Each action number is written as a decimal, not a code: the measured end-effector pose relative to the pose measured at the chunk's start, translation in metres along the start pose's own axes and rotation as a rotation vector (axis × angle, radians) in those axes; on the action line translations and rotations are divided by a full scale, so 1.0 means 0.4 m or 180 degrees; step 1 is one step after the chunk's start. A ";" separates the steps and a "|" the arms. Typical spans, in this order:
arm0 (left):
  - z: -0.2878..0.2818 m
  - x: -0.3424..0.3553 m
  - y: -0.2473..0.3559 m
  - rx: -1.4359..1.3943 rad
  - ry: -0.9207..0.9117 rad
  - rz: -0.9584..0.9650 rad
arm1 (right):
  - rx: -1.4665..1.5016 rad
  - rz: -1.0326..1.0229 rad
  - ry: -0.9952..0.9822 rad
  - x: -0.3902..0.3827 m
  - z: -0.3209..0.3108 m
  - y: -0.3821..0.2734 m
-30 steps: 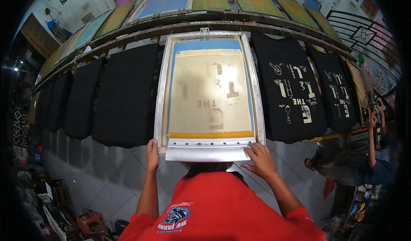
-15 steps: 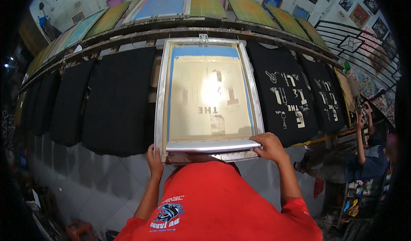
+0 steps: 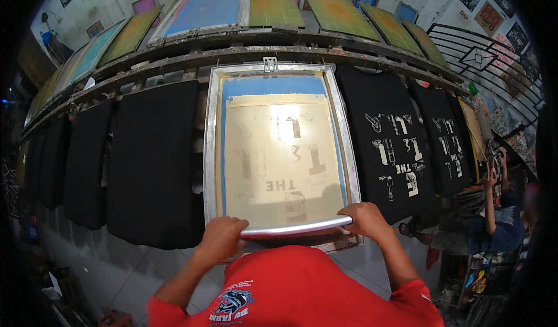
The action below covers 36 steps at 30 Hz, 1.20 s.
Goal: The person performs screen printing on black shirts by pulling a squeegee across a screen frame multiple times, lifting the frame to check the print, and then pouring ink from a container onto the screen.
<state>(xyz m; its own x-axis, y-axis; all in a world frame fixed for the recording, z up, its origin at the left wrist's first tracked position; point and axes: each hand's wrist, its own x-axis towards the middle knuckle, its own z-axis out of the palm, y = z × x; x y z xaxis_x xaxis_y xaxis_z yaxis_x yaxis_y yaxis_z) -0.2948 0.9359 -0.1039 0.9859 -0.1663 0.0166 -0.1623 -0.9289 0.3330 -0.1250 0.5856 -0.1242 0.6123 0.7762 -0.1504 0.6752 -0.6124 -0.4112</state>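
Note:
A screen-printing frame [image 3: 211,152] with a metal rim lies in front of me, its pale yellow mesh [image 3: 250,170] edged with blue tape and showing a letter stencil. Across the mesh's near end stretches a silver squeegee [image 3: 296,228]. My left hand [image 3: 222,238] is closed round its left end, and my right hand [image 3: 367,219] grips its right end. The squeegee slants slightly, its right end farther from me. My fingers' undersides and the squeegee's lower edge are hidden.
Black shirts [image 3: 154,164] lie in a row on the left; printed black shirts [image 3: 386,147] lie on the right. More screens [image 3: 203,12] lean along the rail behind. Another person [image 3: 494,228] is at the far right, hands raised to something. A metal hinge clamp [image 3: 271,64] tops the frame.
My left hand has left the frame's left edge and taken hold of the squeegee's left end. My right hand stays at its right end. The view has shifted a little.

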 end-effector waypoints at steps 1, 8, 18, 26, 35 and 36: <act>0.004 0.016 -0.022 -0.0030 -0.0455 -0.0137 | -0.0027 0.0039 -0.0172 0.012 -0.016 0.005; -0.181 0.169 -0.097 -0.0022 -0.0367 -0.0189 | 0.0043 -0.0321 0.0210 0.178 -0.186 0.052; -0.151 0.668 -0.507 0.0585 0.1259 -0.0013 | -0.0685 -0.0317 0.1759 0.767 -0.281 0.251; -0.138 0.670 -0.502 0.0578 0.0884 -0.0228 | -0.0695 -0.0076 0.1554 0.756 -0.244 0.250; 0.034 0.264 -0.241 0.0639 0.0765 -0.0618 | -0.0633 -0.0105 0.1465 0.351 -0.018 0.122; 0.071 0.190 -0.202 0.0633 0.0760 -0.0580 | -0.0665 -0.0046 0.1376 0.275 0.028 0.104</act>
<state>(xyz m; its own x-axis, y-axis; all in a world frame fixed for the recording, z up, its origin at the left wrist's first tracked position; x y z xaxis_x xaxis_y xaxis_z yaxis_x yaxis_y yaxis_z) -0.2079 0.9891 -0.1565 0.9771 0.0681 0.2014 0.0355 -0.9863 0.1612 -0.0342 0.6474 -0.1679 0.6873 0.6782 0.2599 0.7259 -0.6536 -0.2143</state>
